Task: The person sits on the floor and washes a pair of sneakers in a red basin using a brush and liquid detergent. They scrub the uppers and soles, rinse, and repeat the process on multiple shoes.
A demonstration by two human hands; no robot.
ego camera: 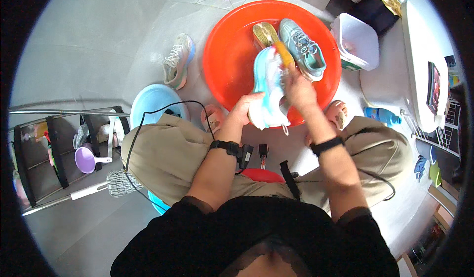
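Observation:
My left hand [243, 109] grips a white and turquoise sneaker [267, 88] by its heel end, above the near part of a large red plastic basin [229, 66]. In my right hand [300, 90] is a yellow-handled brush [284, 54], blurred, against the sneaker's upper. Its bristles are mostly hidden. Behind these, a grey-blue laced sneaker [301, 47] rests in the basin at the right. Beside it lies another shoe with its yellowish sole [264, 34] turned up, partly covered by the held sneaker. A pale sneaker [178, 61] lies on the floor left of the basin.
A light blue basin [153, 97] stands at my left knee, near a rack holding a purple dipper [86, 160]. A white bucket [357, 42] touches or nearly touches the red basin's right side. A blue bottle [382, 116] lies beyond my right foot. A black cable crosses my left leg.

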